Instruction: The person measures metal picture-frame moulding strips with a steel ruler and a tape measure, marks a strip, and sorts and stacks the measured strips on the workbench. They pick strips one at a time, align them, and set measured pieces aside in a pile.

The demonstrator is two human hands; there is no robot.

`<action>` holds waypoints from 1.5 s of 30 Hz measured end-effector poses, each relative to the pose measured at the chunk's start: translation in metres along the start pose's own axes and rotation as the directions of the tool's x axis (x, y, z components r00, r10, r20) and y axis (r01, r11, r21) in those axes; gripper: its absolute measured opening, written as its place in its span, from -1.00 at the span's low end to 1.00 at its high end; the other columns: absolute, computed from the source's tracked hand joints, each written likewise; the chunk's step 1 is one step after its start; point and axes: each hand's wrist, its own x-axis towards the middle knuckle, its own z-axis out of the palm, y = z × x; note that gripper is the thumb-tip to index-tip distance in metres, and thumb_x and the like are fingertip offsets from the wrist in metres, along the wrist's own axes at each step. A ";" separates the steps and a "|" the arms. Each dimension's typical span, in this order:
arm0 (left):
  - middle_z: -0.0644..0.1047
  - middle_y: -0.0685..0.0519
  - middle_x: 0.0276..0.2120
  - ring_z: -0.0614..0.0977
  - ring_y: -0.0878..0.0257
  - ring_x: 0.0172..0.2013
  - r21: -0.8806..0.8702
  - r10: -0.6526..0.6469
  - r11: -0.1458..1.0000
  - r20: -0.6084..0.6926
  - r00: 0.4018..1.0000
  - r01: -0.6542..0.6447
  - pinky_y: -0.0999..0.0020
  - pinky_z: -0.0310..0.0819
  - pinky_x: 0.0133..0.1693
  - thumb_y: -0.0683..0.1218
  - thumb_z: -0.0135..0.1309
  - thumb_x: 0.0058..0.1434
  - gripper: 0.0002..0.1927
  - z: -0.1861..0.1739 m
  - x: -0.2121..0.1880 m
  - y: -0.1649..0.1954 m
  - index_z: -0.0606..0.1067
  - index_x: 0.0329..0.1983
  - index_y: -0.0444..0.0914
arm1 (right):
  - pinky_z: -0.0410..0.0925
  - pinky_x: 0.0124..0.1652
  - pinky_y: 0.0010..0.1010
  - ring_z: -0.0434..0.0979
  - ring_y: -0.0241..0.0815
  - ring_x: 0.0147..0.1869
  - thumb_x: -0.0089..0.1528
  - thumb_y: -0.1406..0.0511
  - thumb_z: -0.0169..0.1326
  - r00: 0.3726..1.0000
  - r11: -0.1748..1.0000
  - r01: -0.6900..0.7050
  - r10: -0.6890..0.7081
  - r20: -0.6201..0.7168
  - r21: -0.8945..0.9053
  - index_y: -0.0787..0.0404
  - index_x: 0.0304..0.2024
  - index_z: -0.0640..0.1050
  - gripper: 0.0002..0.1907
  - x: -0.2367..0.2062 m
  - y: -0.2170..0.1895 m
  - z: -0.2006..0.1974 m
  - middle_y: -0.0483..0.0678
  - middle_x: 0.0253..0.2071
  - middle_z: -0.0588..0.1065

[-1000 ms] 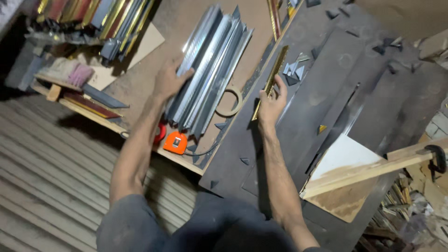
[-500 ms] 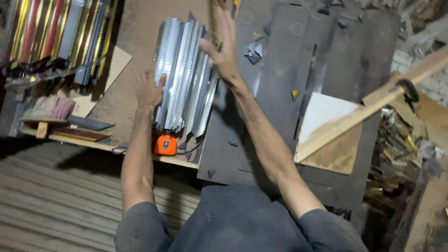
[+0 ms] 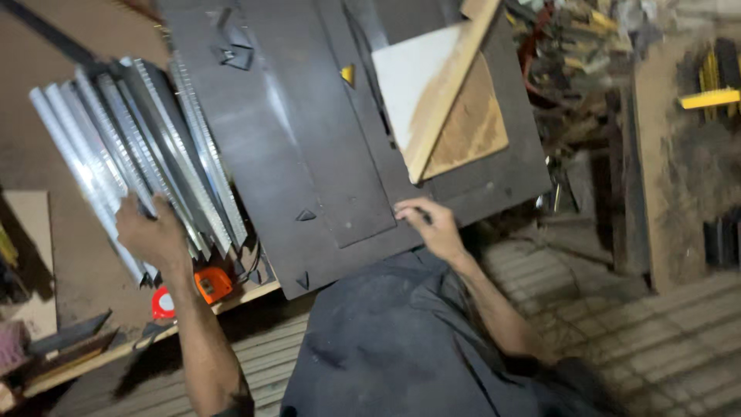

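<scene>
Metal strips [image 3: 131, 154], the ribbed silvery bundle, sit fanned under the left hand [image 3: 154, 235], fingers curled over the near ends, probably to keep them from sliding. Right hand [image 3: 432, 224] rests mostly flat, fingers loosely bent, on the near edge of the dark sheet [image 3: 309, 139], holding nothing. Orange tape measure [image 3: 210, 284] sits just beside the left wrist. Half a second ago that right hand was raised up over the sheet.

No packages, signs or screens show anywhere on the table [image 3: 69, 255] from here. I can't spot a label on anything either; the far right is too blurred to tell.
</scene>
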 end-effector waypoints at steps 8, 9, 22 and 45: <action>0.59 -0.16 -0.19 0.57 0.07 -0.24 -0.177 -0.081 0.979 0.090 0.993 0.096 0.14 0.41 -0.21 -0.12 0.04 0.61 -0.75 -0.025 -0.024 0.042 0.54 0.03 -0.46 | 0.39 -0.02 -0.48 0.56 -0.30 -0.06 0.42 0.30 0.06 0.949 0.977 -0.060 0.119 -0.292 0.202 0.35 0.03 0.58 -0.76 -0.035 0.031 -0.012 -0.05 -0.16 0.60; 0.56 -0.09 -0.25 0.56 0.15 -0.29 -0.256 -0.168 0.947 0.116 0.979 0.193 0.20 0.40 -0.26 -0.09 -0.01 0.61 -0.73 -0.024 -0.029 0.056 0.49 0.12 -0.44 | 0.38 -0.06 -0.49 0.55 -0.30 -0.08 0.42 0.30 0.06 0.948 0.977 -0.075 0.131 -0.290 0.197 0.34 0.03 0.59 -0.77 -0.035 0.024 -0.014 -0.04 -0.17 0.60; 0.56 -0.21 -0.12 0.63 -0.14 -0.11 -0.615 0.347 0.777 0.597 0.723 0.135 0.08 0.53 -0.11 -0.13 0.10 0.42 -0.67 0.024 -0.166 0.316 0.40 0.19 -0.30 | -0.05 0.23 -0.22 0.46 -0.34 0.22 0.29 0.11 0.21 0.567 0.091 0.688 -0.687 0.455 -0.720 -0.38 0.15 0.56 -0.63 0.045 -0.012 -0.110 -0.37 -0.11 0.47; 0.66 0.03 -0.30 0.62 0.40 -0.39 -0.579 -0.379 0.503 0.520 0.766 0.642 0.40 0.54 -0.34 -0.13 0.17 0.38 -0.74 0.096 -0.159 0.367 0.60 0.06 -0.36 | 0.14 0.21 0.01 0.25 0.09 0.39 0.22 0.14 0.33 0.628 0.252 0.756 -0.538 0.563 -0.604 0.12 0.19 0.57 -0.49 0.213 0.047 -0.168 0.00 0.25 0.37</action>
